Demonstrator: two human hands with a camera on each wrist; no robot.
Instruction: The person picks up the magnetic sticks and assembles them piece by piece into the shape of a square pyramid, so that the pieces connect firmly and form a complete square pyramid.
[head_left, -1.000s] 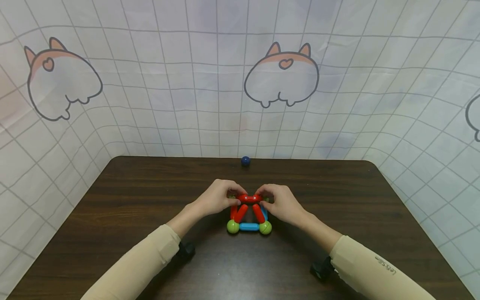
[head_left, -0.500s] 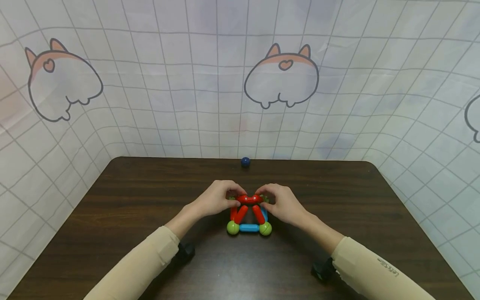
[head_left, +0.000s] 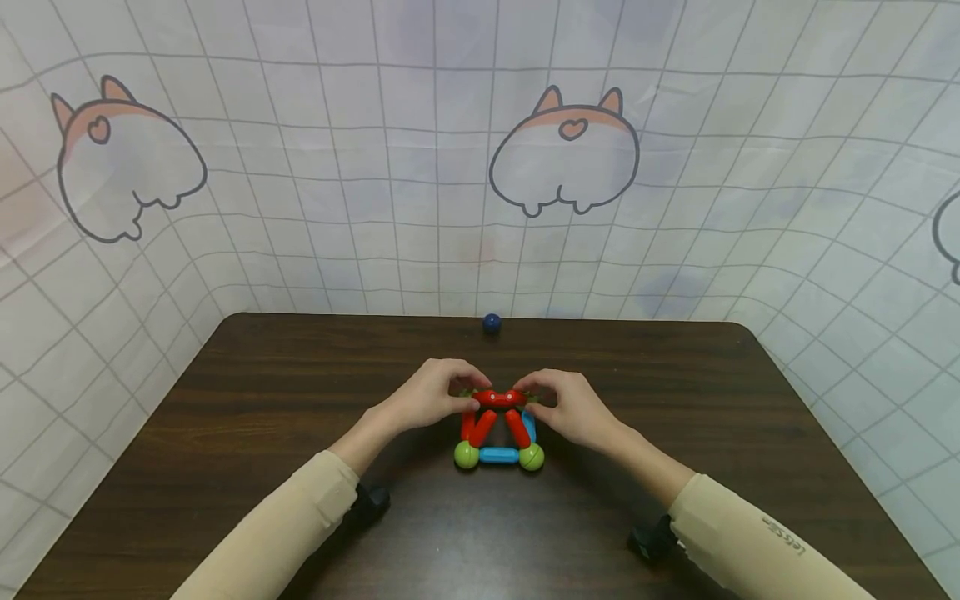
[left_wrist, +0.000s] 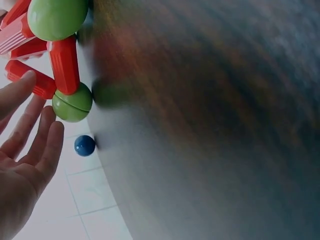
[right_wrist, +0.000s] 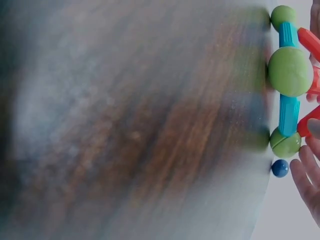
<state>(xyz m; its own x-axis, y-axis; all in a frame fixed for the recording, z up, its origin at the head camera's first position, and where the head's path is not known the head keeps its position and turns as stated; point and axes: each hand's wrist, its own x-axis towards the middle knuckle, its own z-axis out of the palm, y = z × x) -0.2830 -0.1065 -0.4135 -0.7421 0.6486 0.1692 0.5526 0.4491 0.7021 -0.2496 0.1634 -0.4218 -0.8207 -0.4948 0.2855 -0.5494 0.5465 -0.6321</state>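
Note:
In the head view, green balls and red and blue magnetic rods form a frame on the table. Its near side is a blue rod (head_left: 498,456) between two green balls (head_left: 531,457). My left hand (head_left: 431,396) pinches a red rod (head_left: 487,398) at the far left corner. Opposite it, my right hand (head_left: 570,408) has thumb and finger at another red rod (head_left: 516,398). These two rods meet end to end. Two more red rods (head_left: 483,427) lean up from the near balls, their upper ends just below that meeting point. Fingers partly hide the far green balls (left_wrist: 73,102).
A dark blue ball (head_left: 491,323) lies by the far edge of the dark wooden table (head_left: 300,350). Behind the table hangs a white gridded curtain (head_left: 337,167) with cartoon prints. Black wrist cameras (head_left: 651,540) sit under both sleeves.
The right hand has shifted slightly right, its thumb uncovering more of its red rod. The left fingers have also drawn back a touch. The frame stays in place.

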